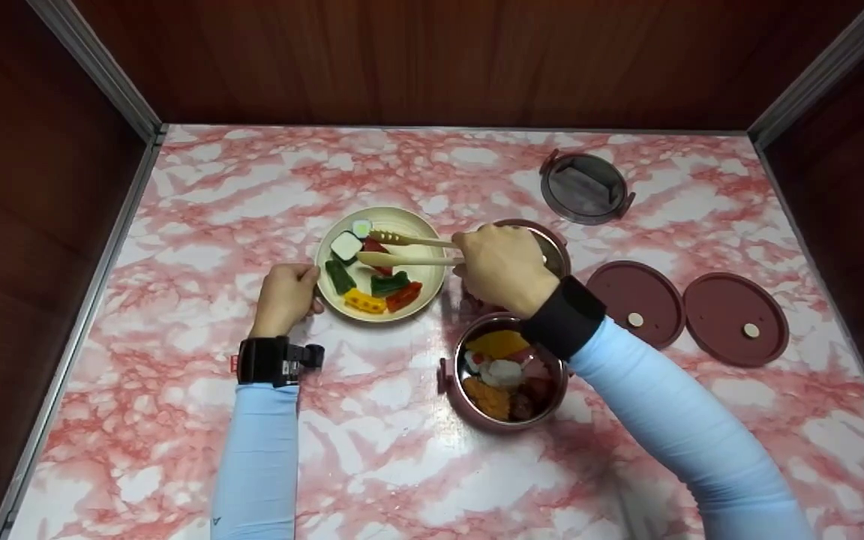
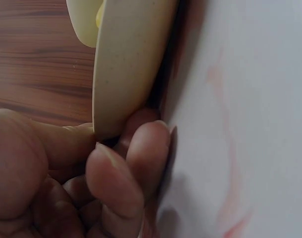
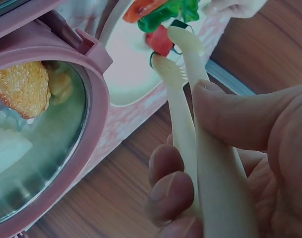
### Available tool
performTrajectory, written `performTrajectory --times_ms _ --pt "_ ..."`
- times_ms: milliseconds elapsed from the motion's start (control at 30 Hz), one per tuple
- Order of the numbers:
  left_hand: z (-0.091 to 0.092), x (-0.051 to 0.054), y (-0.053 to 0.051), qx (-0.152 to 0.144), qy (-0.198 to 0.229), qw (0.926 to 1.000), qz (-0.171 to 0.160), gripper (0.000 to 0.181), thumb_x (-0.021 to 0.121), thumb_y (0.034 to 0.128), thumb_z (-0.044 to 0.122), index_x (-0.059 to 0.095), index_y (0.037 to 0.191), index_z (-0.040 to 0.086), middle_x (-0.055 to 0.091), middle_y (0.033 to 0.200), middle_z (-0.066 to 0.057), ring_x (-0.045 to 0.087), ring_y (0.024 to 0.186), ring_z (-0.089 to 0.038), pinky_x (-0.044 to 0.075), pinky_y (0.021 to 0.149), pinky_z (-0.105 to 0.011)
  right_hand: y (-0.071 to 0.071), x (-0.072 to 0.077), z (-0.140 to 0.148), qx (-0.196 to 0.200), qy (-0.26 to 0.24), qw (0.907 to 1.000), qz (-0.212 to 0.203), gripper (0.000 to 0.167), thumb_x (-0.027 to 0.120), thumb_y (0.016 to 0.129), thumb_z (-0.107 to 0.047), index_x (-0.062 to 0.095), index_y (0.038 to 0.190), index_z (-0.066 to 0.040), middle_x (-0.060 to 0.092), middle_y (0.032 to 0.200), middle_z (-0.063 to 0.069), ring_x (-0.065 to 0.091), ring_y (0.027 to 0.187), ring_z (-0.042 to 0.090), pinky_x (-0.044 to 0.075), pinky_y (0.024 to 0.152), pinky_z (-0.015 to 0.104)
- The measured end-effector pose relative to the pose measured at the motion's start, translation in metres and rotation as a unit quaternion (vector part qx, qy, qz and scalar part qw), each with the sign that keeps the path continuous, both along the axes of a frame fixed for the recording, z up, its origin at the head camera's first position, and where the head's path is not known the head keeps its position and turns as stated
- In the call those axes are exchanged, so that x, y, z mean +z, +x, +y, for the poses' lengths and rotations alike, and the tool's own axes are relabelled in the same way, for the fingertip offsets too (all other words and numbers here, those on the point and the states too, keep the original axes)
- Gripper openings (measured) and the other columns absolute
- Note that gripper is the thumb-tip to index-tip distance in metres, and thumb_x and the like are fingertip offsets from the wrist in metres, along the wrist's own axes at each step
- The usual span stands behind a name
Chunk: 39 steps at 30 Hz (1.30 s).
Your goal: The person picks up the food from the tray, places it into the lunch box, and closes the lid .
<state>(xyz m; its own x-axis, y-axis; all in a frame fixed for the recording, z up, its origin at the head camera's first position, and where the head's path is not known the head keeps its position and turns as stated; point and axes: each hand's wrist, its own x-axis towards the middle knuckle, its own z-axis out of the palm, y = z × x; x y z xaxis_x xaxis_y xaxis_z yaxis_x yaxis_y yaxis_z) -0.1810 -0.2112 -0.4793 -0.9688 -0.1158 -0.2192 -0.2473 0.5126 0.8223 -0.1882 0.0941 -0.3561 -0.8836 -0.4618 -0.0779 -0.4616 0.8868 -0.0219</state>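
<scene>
Tongs point(image 1: 418, 261) are gripped by the right hand point(image 1: 505, 264), right of the plate point(image 1: 426, 279), and are pointed left across it, over red food point(image 1: 380, 249); the plate's left edge is pinched by the left hand point(image 1: 286, 298).

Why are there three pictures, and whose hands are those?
There's no robot here, just a person's two hands. The big picture comes from a camera worn on the head, looking down. The other two come from cameras on the wrists, so things look close and tilted.

The left hand pinches the edge of a plate with colourful food pieces on it. The right hand holds tongs, their tips over the plate. On the marbled table are a near pot with more food inside, another pot behind, two red discs and a see-through lid.
</scene>
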Motion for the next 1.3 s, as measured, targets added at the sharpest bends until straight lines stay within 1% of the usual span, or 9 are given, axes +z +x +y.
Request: performTrajectory --times_ms 200,400,533,667,767,900,1100,1167,1300 --pt "0.0 0.0 -0.001 -0.002 0.001 1.0 -0.008 0.033 0.049 0.1056 0.022 0.066 0.124 0.0 0.066 0.069 -0.013 0.063 0.052 -0.017 0.046 0.045 -0.025 0.002 -0.001 -0.001 0.01 0.012 0.9993 0.033 0.019 0.075 0.085 -0.026 0.068 0.095 -0.012 0.066 0.079 0.014 0.064 0.07 0.039 0.053 0.059 0.053" --pt "0.001 0.0 -0.002 -0.002 0.001 0.9999 -0.013 0.035 0.048 0.1058 0.022 0.064 0.127 -0.001 0.066 0.07 -0.013 0.063 0.052 -0.017 0.046 0.045 -0.025 0.001 0.005 0.009 0.0 0.011 0.9989 0.046 0.011 0.068 0.084 -0.023 0.07 0.093 -0.017 0.062 0.072 0.008 0.06 0.062 0.034 0.05 0.051 0.05" --pt "0.001 0.0 -0.003 0.002 0.0 0.9999 -0.014 0.035 0.048 0.1057 0.023 0.065 0.126 0.0 0.066 0.068 -0.012 0.062 0.052 -0.016 0.045 0.044 -0.025 0.004 0.011 0.024 -0.022 -0.029 0.9984 0.043 0.007 0.071 0.085 -0.024 0.071 0.091 -0.023 0.062 0.07 0.003 0.058 0.06 0.028 0.047 0.047 0.048" --pt "0.001 -0.001 -0.002 0.001 -0.004 0.9999 -0.01 0.034 0.049 0.1055 0.023 0.066 0.124 0.0 0.066 0.066 -0.012 0.062 0.051 -0.016 0.045 0.044 -0.024 0.009 0.013 0.046 -0.041 -0.087 0.9939 0.055 0.017 0.075 0.085 -0.027 0.076 0.103 -0.026 0.062 0.068 0.003 0.056 0.057 0.026 0.043 0.043 0.045" --pt "0.001 -0.001 -0.001 0.002 -0.004 0.9999 -0.009 0.034 0.049 0.1054 0.024 0.066 0.123 0.001 0.066 0.066 -0.012 0.062 0.051 -0.017 0.045 0.044 -0.025 0.017 0.014 0.065 -0.061 -0.128 0.9882 0.057 0.031 0.076 0.086 -0.03 0.074 0.117 -0.025 0.063 0.068 0.005 0.054 0.054 0.026 0.041 0.042 0.041" --pt "0.001 -0.001 0.0 0.003 -0.007 1.0 -0.004 0.033 0.049 0.1052 0.023 0.068 0.121 0.001 0.066 0.066 -0.012 0.062 0.051 -0.018 0.045 0.044 -0.025 0.035 0.015 0.092 -0.104 -0.173 0.9775 0.061 0.041 0.077 0.087 -0.034 0.07 0.126 -0.025 0.069 0.077 0.012 0.057 0.058 0.029 0.04 0.045 0.042" --pt "0.001 -0.001 0.0 0.001 -0.01 1.0 -0.003 0.033 0.049 0.1053 0.021 0.068 0.12 0.0 0.065 0.064 -0.012 0.061 0.05 -0.018 0.044 0.044 -0.024 0.064 0.014 0.136 -0.156 -0.208 0.9601 0.104 0.037 0.078 0.086 -0.034 0.073 0.122 -0.028 0.072 0.087 0.015 0.063 0.07 0.035 0.041 0.052 0.051" --pt "0.001 -0.001 0.0 0.001 -0.008 1.0 -0.006 0.033 0.049 0.1053 0.021 0.067 0.121 -0.001 0.065 0.064 -0.012 0.061 0.05 -0.018 0.044 0.044 -0.024 0.073 0.011 0.149 -0.175 -0.207 0.9552 0.119 0.036 0.079 0.085 -0.033 0.074 0.12 -0.029 0.072 0.085 0.014 0.063 0.069 0.036 0.04 0.05 0.054" --pt "0.002 0.001 0.001 0.001 -0.007 0.9999 -0.008 0.034 0.048 0.1055 0.022 0.067 0.123 0.0 0.066 0.065 -0.013 0.062 0.051 -0.018 0.045 0.044 -0.024 0.088 0.006 0.168 -0.212 -0.199 0.95 0.114 0.038 0.081 0.083 -0.032 0.074 0.12 -0.028 0.07 0.083 0.019 0.061 0.067 0.041 0.039 0.047 0.057"
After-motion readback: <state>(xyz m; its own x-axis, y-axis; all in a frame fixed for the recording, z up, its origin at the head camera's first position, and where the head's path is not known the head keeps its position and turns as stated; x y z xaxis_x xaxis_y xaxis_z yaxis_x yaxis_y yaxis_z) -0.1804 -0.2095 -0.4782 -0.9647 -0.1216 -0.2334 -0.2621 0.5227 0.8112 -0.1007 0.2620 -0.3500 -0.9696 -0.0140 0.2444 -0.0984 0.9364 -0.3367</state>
